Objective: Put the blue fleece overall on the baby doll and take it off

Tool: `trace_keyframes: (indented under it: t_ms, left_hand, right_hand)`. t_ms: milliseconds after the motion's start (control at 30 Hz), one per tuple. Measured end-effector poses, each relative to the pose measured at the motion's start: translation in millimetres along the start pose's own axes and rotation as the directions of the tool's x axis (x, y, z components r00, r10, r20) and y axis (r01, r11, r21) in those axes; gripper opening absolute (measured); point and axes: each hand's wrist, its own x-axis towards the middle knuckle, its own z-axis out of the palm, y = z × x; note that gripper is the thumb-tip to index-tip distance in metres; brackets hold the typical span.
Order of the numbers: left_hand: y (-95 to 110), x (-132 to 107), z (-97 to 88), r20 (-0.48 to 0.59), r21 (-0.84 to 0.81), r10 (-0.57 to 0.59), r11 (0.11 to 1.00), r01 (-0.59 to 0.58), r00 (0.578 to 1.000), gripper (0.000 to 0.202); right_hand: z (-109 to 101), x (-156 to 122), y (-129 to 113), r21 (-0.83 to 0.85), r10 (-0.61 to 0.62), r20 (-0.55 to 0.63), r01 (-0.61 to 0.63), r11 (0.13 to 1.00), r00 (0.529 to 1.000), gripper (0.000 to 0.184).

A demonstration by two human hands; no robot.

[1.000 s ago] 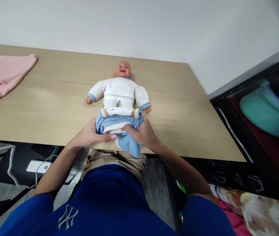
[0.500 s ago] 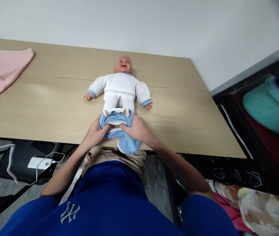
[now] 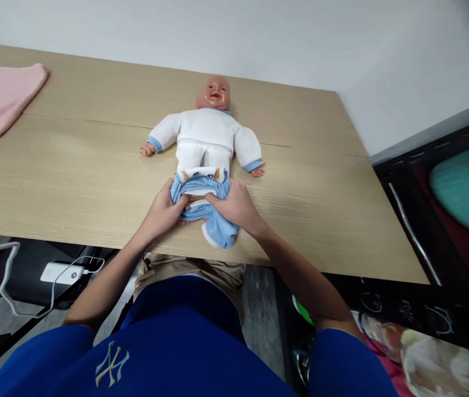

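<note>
A baby doll (image 3: 204, 127) lies on its back on the wooden table, head away from me, with a white body and sleeves ending in blue cuffs. Light-blue baby pants (image 3: 220, 226) with white trim are bunched around its lower legs; one tube with a white end lies loose towards me. My left hand (image 3: 166, 207) grips the left side of the gathered cloth, thumb inside the opening. On the other side my right hand (image 3: 236, 205) pinches the cloth the same way. The doll's feet are mostly hidden by the fabric.
Pink cloth (image 3: 0, 102) lies at the table's left. The table's (image 3: 321, 220) front edge is close to my waist. Below it at left are a white power bank (image 3: 62, 273) and cable on a black seat. At right, a dark shelf holds a teal object (image 3: 466, 187).
The view has shifted slightly, so the doll appears a little higher and farther right. Both hands still hold the bunched pants, which sit much the same on the doll's lower legs.
</note>
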Motion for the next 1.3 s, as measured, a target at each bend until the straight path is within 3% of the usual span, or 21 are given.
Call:
trace_keyframes:
  t_ms: [133, 300, 367, 567, 733, 867, 1067, 1300]
  left_hand:
    - [4, -16, -9.1, -0.072, 0.055, 0.022, 0.998, -0.018, 0.997, 0.028]
    - [-6, -47, -23.2, -0.037, 0.215, -0.018, 0.976, 0.025, 0.999, 0.033]
    - [-12, -51, -25.2, -0.023, 0.297, -0.023, 0.954, 0.029, 0.999, 0.033]
    - [-19, -43, -22.8, 0.008, 0.526, -0.026, 0.850, 0.018, 1.000, 0.016]
    - [-25, -43, -19.0, 0.017, 0.675, 0.103, 0.733, -0.088, 0.994, 0.010]
    - [-32, -50, -17.1, -0.012, 0.768, 0.208, 0.628, -0.124, 0.978, 0.008]
    - [-37, -53, -19.9, -0.016, 0.741, 0.228, 0.656, -0.141, 0.974, 0.033]
    - [-50, -48, -24.5, -0.022, 0.423, 0.213, 0.887, -0.184, 0.977, 0.045]
  right_hand:
    - [-7, -8, -22, 0.008, -0.025, 0.097, 0.024, 1.000, 0.995, 0.028]
    - [-7, -26, -43, -0.028, -0.080, 0.307, 0.093, 0.995, 0.948, 0.022]
    - [-3, -28, -46, -0.100, -0.095, 0.318, 0.133, 0.986, 0.943, 0.023]
    - [7, -29, -50, -0.319, -0.050, 0.324, 0.159, 0.934, 0.945, 0.049]
    - [6, -30, -45, -0.319, -0.048, 0.384, 0.181, 0.930, 0.922, 0.053]
    - [1, -28, -34, -0.219, -0.108, 0.391, 0.206, 0.954, 0.914, 0.064]
    - [-8, -25, -23, -0.135, -0.120, 0.403, 0.188, 0.973, 0.907, 0.065]
    - [-10, -26, -19, -0.080, -0.119, 0.387, 0.162, 0.984, 0.915, 0.068]
